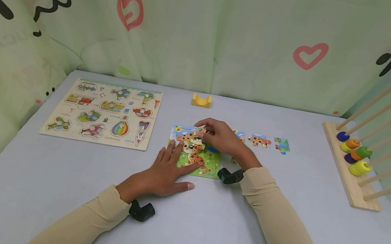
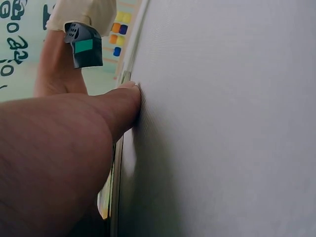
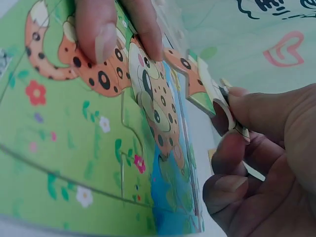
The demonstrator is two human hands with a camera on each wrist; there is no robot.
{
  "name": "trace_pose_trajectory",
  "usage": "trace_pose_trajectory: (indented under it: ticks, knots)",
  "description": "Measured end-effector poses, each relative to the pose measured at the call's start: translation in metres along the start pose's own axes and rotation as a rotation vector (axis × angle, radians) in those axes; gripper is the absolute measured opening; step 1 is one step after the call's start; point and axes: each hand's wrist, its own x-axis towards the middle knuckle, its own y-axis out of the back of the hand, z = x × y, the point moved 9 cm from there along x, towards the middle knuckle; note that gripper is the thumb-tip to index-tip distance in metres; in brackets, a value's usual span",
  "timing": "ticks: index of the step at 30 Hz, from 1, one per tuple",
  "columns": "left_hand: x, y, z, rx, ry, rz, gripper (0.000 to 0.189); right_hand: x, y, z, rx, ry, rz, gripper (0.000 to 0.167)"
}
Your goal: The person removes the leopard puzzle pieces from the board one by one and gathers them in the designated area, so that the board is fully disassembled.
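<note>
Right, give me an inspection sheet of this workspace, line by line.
Surface: pale grey table, flat, no spills seen.
Job's things: leopard jigsaw puzzle at the centre, partly assembled; puzzle piece pinched at the puzzle's edge; three loose pieces lie in a row to its right.
Clutter: vehicle peg board at the left; yellow block at the back; wooden rod rack with coloured rings at the right.
Grippers: left hand lies flat, fingers pressing on the puzzle; right hand pinches the piece.
Cables: nothing seen.
Surroundings: green printed curtain on all visible sides.
</note>
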Motion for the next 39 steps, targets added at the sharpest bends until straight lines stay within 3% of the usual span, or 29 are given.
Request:
trace_pose_trajectory:
  ticks: [7,14,21,39]
  knots:
    - [0.0,-0.001,-0.001,0.017,0.008,0.001,0.063,-0.009,0.016,0.003,-0.006,0.015,0.073,0.025]
    - [0.0,-0.001,-0.002,0.007,0.018,-0.008,0.063,-0.017,0.023,0.016,-0.014,-0.055,0.053,0.031]
    - [-0.002,0.0,-0.001,-0.007,0.016,-0.006,0.062,-0.026,0.038,0.031,0.039,-0.132,0.096,0.03]
    - [-0.001,-0.001,0.0,-0.002,0.004,0.002,0.063,-0.06,0.071,0.045,-0.106,-0.144,0.106,0.032]
